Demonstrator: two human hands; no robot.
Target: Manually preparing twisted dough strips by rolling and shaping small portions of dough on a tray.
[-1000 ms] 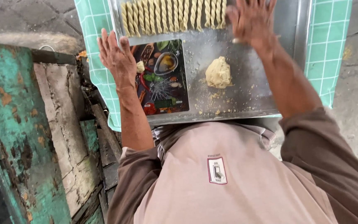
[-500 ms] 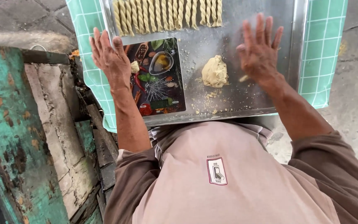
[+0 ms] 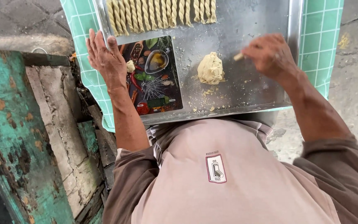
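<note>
A lump of pale dough (image 3: 211,68) lies in the middle of a metal tray (image 3: 253,89). My right hand (image 3: 270,56) hovers just right of it, fingers curled round a small piece of dough that pokes out toward the lump. My left hand (image 3: 104,58) rests flat on the tray's left rim, fingers apart, beside a dark printed cutting board (image 3: 154,79). A tiny dough bit (image 3: 130,66) sits on that board next to my thumb. A row of several twisted dough sticks (image 3: 158,14) lines the tray's far edge.
A green checked cloth (image 3: 324,37) lies under the tray. A worn teal wooden panel (image 3: 9,137) and a cracked stone ledge (image 3: 59,124) stand at the left. Crumbs are scattered on the tray in front of the lump. Stone paving shows at the right.
My right hand came back from the far side of the tray, lay flat beside the lump, and has now closed on a small piece of dough. My left hand stayed put.
</note>
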